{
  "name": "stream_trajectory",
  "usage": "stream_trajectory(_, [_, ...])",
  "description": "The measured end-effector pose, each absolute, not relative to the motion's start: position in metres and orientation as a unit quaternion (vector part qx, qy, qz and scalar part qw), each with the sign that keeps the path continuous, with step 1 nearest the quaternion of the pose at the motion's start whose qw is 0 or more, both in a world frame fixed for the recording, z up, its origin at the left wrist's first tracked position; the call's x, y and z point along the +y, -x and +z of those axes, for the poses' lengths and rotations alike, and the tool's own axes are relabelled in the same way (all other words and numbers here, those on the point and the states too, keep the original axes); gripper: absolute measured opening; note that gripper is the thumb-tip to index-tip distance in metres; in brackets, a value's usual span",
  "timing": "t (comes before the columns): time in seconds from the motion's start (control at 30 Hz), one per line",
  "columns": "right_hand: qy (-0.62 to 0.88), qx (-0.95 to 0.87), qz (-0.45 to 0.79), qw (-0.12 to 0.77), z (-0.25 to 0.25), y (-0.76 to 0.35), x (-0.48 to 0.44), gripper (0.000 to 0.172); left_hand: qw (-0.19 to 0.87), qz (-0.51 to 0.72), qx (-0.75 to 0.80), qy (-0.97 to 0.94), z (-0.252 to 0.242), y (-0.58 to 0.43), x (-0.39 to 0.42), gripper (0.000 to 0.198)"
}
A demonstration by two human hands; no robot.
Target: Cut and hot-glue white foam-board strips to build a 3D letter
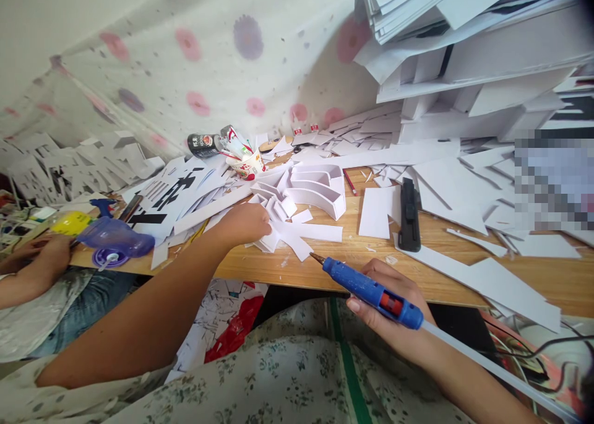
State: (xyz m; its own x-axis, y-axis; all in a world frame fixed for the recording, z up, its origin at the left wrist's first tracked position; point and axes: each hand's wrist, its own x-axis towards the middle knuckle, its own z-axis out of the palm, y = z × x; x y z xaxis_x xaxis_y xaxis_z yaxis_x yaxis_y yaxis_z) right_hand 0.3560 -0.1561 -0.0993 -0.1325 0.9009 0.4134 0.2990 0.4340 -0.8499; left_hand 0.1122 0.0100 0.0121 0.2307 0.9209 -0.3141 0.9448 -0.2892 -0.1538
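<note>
My right hand (394, 294) is closed around a blue hot glue gun (357, 281), whose long white glue stick (492, 368) trails out at the back toward the lower right. Its metal tip points left, close to a white foam board strip (301, 246) on the table. My left hand (248, 223) has its fingers curled down at the near side of a white foam board letter shape (318, 192) with upright walls. Whatever those fingers grip is hidden behind the hand.
Beyond the letter shape stand a paper cup (248, 165) with tools and a dark can (203, 145). A black cutter-like tool (409, 216) lies at right among board scraps. A purple plastic bottle (116, 235) is at left, near another person's hand (46, 263). Board stacks (482, 65) rise at back right.
</note>
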Motion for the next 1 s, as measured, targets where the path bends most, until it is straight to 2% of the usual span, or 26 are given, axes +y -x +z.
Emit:
stream_trajectory(0.43, [0.43,-0.698,0.285,0.497,-0.095,-0.356,-0.155,0.024,0.079,-0.181,0.595,-0.779,0.018,-0.114,0.004,0.026])
stream_trajectory(1.0, [0.435,-0.694,0.286,0.498,-0.094,-0.355,-0.156,0.026,0.104,-0.145,0.588,-0.789,0.015,-0.106,0.006,0.03])
